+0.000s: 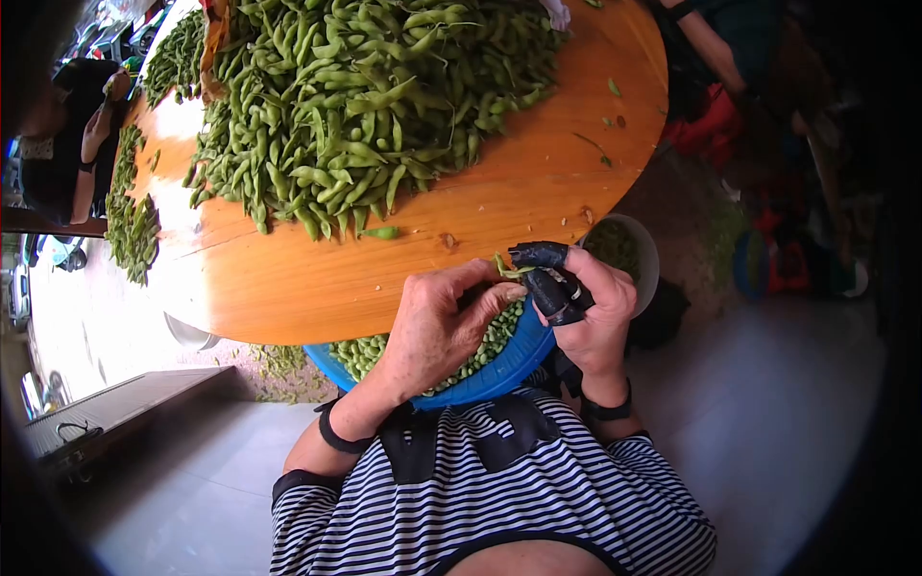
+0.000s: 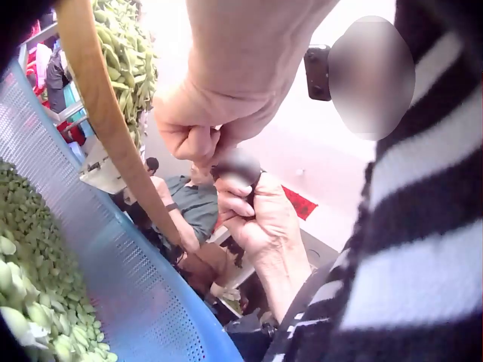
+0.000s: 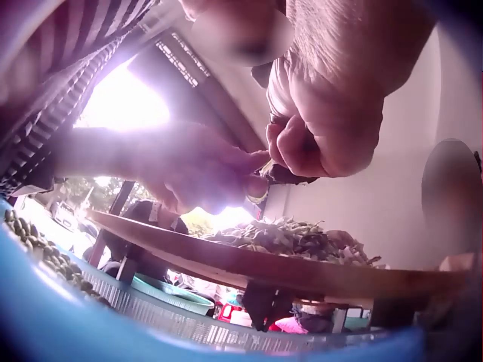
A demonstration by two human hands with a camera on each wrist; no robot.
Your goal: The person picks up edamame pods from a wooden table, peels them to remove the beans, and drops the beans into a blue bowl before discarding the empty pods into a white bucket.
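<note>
Both hands meet over the near edge of the table, above a blue basket [image 1: 461,392] of shelled green beans [image 1: 360,353]. Between the fingertips of my left hand [image 1: 437,322] one end of a green soybean pod [image 1: 507,270] is pinched. My right hand [image 1: 603,302], with black coverings on its thumb and finger, grips the same pod from the other side. Most of the pod is hidden by the fingers. In the right wrist view the left hand [image 3: 200,170] and right hand [image 3: 328,124] come together, and the basket [image 3: 56,302] lies below.
A large heap of soybean pods [image 1: 365,106] covers much of the wooden table [image 1: 538,182]. Smaller pod piles [image 1: 132,230] lie at its left edge. A pale bucket [image 1: 645,259] stands right of the right hand. Other people sit around the table, one arm [image 1: 93,144] showing at left.
</note>
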